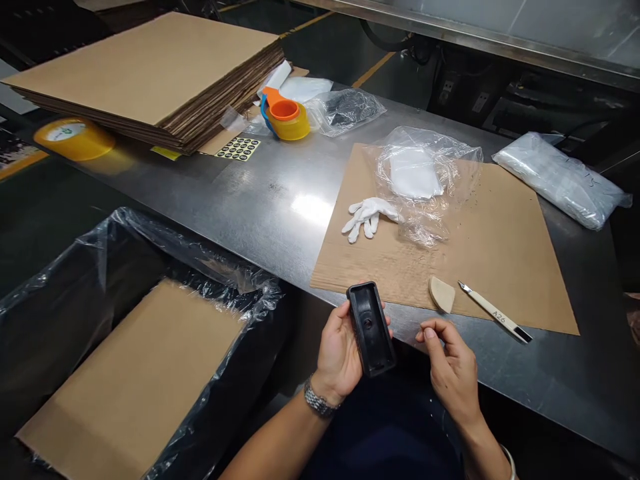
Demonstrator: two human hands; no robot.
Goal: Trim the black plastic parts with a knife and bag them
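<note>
In my left hand (341, 353) lies a black rectangular hollow molded part (369, 331), its open side facing up and my fingers wrapped round its edges. A small round feature shows inside its recess. To the right, apart from the part, my right hand (451, 367) is closed, thumb pressed to the index finger; whether something small is pinched there I cannot make out. Just beyond it on the cardboard sheet (505, 260) sit a beige wedge-shaped block (442, 295) and a pale trimming knife (495, 312) marked A26.
A white glove (370, 217) and a clear plastic bag (425, 167) lie on the cardboard. Beyond are a wrapped bundle (563, 179), a tape dispenser (286, 117), a tape roll (75, 139) and stacked cardboard (160, 67). A plastic-lined bin (105, 267) stands at left.
</note>
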